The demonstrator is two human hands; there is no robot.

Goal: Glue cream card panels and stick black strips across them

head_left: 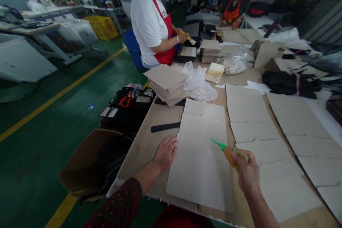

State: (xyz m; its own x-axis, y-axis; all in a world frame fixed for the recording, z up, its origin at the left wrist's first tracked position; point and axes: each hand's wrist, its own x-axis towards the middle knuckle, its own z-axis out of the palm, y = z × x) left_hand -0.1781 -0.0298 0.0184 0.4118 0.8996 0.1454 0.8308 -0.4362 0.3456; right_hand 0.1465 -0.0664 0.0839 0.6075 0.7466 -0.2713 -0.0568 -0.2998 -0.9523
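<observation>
My right hand (248, 169) is wrapped round a squeeze glue bottle (232, 155), yellowish-brown with a long green nozzle. Its tip points left, over a column of overlapping greyish-white cardboard sheets (200, 171). At the left edge of that column my left hand (167, 152) rests on the table with its fingers extended, touching or very near the sheets. It holds nothing that I can see. A black strip (165, 127) lies just beyond this hand. To the right are two further columns of overlapping sheets, the middle column (252, 128) and the far-right column (301, 124).
A stack of cardboard (167, 82) stands beyond the strip, beside white plastic bags (199, 82). Left of the table are an open carton (85, 160) and a pile of black pieces (123, 105). A co-worker in a red apron (169, 28) holds a brush (190, 39) across the table.
</observation>
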